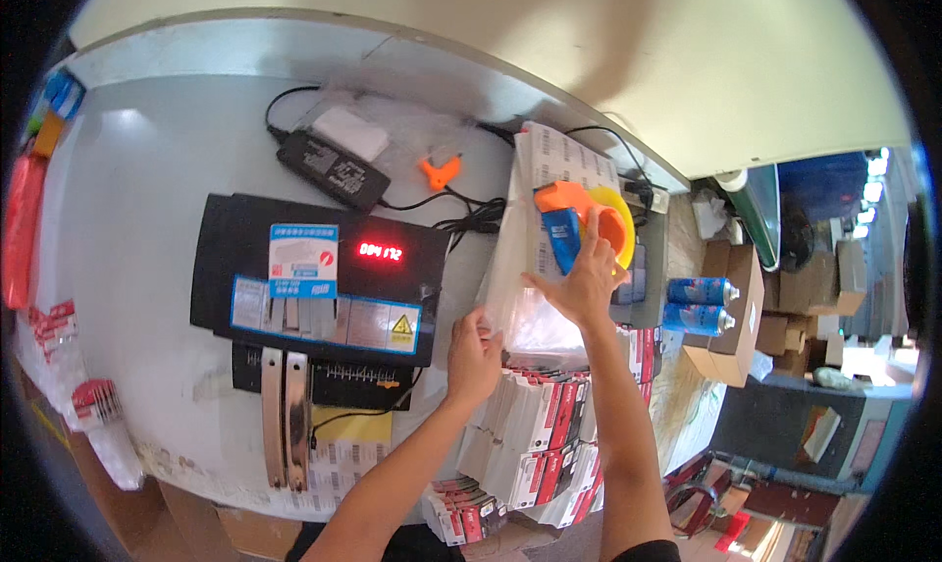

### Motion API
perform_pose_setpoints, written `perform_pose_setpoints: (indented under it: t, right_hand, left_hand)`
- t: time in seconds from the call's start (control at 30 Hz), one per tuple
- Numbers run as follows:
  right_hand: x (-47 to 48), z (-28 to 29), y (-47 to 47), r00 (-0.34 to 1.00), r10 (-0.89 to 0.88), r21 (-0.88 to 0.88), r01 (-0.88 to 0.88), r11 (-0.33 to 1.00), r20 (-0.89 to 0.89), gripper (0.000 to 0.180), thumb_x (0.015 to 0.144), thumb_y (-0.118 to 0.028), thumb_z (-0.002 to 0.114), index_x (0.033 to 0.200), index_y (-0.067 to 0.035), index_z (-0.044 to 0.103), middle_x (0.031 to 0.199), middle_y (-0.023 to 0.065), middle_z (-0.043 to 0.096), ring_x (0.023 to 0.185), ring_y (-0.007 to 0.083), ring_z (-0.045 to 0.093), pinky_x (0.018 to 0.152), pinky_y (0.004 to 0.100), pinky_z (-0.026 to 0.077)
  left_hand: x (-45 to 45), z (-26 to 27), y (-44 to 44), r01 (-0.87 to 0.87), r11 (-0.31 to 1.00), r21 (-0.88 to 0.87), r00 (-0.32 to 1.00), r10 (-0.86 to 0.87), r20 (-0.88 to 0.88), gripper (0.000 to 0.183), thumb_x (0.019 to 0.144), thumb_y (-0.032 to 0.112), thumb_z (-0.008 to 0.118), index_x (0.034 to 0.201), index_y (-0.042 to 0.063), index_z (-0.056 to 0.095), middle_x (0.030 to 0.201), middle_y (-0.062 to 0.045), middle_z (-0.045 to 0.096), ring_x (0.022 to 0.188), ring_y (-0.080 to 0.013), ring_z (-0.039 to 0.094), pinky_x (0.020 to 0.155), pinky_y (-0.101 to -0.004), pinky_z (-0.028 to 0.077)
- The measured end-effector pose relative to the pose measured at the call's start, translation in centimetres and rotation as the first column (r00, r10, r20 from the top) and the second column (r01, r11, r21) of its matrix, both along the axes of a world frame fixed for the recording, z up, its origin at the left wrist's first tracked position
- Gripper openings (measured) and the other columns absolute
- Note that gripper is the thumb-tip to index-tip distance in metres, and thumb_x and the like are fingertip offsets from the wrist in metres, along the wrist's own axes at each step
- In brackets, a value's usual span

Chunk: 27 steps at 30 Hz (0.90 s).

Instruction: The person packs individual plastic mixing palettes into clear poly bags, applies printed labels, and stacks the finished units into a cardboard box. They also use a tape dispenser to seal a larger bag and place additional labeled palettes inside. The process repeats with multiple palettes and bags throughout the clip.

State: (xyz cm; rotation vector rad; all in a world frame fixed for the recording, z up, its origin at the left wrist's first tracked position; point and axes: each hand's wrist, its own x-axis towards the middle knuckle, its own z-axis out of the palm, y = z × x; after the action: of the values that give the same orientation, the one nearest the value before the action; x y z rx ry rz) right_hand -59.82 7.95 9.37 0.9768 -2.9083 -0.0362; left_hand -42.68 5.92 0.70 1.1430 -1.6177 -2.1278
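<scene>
My right hand (589,278) rests at an orange and blue tape dispenser (570,216), its fingers on the dispenser's near side; whether it grips it I cannot tell. A yellow roll (624,223) lies by the dispenser, on sheets of printed barcode labels (563,157). At the near left edge of a stack of clear plastic bags (544,330) is my left hand (475,356), fingers bent, seemingly pinching the film. Below the hands stand stacks of flat red and white printed cartons (541,422). To the left is a black machine (316,275) with a red lit display and metal guide rails (285,415).
A black power adapter (335,168), an orange plastic piece (440,172) and coiled black cable (478,216) lie beyond the machine. Two blue spray cans (695,304) stand right, by a cardboard box (728,319). Red and white packages (96,400) line the table's left edge.
</scene>
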Motion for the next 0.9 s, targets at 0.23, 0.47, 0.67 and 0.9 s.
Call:
perform_pose_setpoints:
  t: [0.23, 0.47, 0.67, 0.9]
  right_hand:
    - [4.4, 3.0, 1.2, 0.972, 0.111, -0.296, -0.17, 0.94, -0.205, 0.074, 0.073, -0.028, 0.08, 0.135, -0.01, 0.044, 0.126, 0.0114, 0.055, 0.118, 0.0267, 0.052, 0.096, 0.0485, 0.029]
    - [10.0, 0.8, 2.7, 0.935, -0.096, 0.035, 0.09, 0.995, 0.34, 0.064, 0.088, -0.052, 0.058, 0.109, 0.009, 0.055, 0.113, 0.0318, 0.059, 0.093, 0.0434, 0.063, 0.082, 0.0475, 0.048]
    - [9.2, -1.0, 1.1, 0.925, -0.185, 0.153, 0.141, 0.978, 0.332, 0.06, 0.081, -0.052, 0.066, 0.081, 0.008, 0.06, 0.076, 0.0266, 0.063, 0.075, 0.0426, 0.065, 0.068, 0.0491, 0.051]
    - [6.3, -1.8, 3.1, 0.96, -0.161, 0.076, 0.147, 0.986, 0.228, 0.034, 0.079, -0.035, 0.068, 0.073, -0.002, 0.067, 0.071, 0.0224, 0.064, 0.07, 0.0415, 0.064, 0.065, 0.0483, 0.051]
  left_hand:
    - [1.8, -0.6, -1.0, -0.02, 0.808, 0.589, 0.964, 0.172, -0.204, 0.037, 0.097, 0.01, 0.048, 0.132, 0.0, 0.046, 0.127, -0.014, 0.054, 0.108, -0.0201, 0.058, 0.085, -0.0296, 0.053]
    - [1.9, 1.1, 1.2, 0.01, 0.978, 0.208, 0.966, 0.045, -0.254, 0.045, 0.089, -0.005, 0.043, 0.132, 0.008, 0.051, 0.13, -0.017, 0.054, 0.118, -0.0303, 0.054, 0.094, -0.0345, 0.048]
    - [1.4, 2.3, 3.6, -0.017, 0.972, -0.235, 0.941, -0.064, -0.331, 0.062, 0.077, -0.009, 0.045, 0.138, -0.001, 0.039, 0.146, -0.022, 0.036, 0.133, -0.0397, 0.036, 0.108, -0.0405, 0.034]
    - [3.0, 1.4, 1.6, -0.003, 0.999, -0.038, 0.938, -0.01, -0.345, 0.04, 0.087, -0.002, 0.044, 0.126, 0.002, 0.054, 0.128, -0.019, 0.056, 0.12, -0.0346, 0.053, 0.101, -0.0385, 0.041]
